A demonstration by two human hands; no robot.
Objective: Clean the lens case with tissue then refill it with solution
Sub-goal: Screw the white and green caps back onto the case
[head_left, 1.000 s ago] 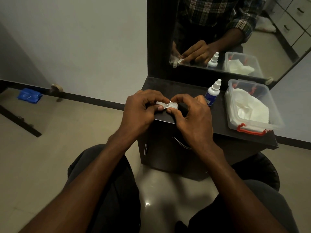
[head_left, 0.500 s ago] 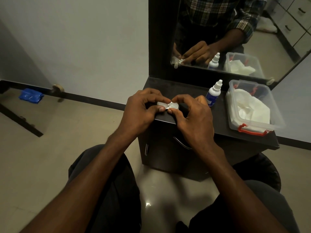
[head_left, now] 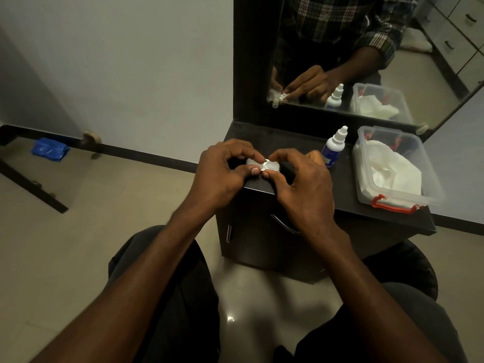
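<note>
A small white lens case [head_left: 263, 165] with two round caps is held just above the front left corner of a dark cabinet top [head_left: 343, 179]. My left hand [head_left: 222, 174] pinches its left half between thumb and fingers. My right hand [head_left: 301, 184] grips the right cap with thumb and forefinger. A white solution bottle [head_left: 334, 148] with a blue label and a pointed nozzle stands upright behind my right hand. To its right, white tissue [head_left: 392, 171] lies in an open clear plastic box [head_left: 432, 184] with red clips.
A mirror [head_left: 366, 48] on the wall behind the cabinet reflects my hands, the bottle and the box. The cabinet has handled doors below. My knees sit under my arms. A blue packet [head_left: 49, 149] lies on the tiled floor at the far left.
Both hands keep their hold on the lens case. My fingers have shifted slightly around the caps, and the case stays at the same spot over the cabinet corner.
</note>
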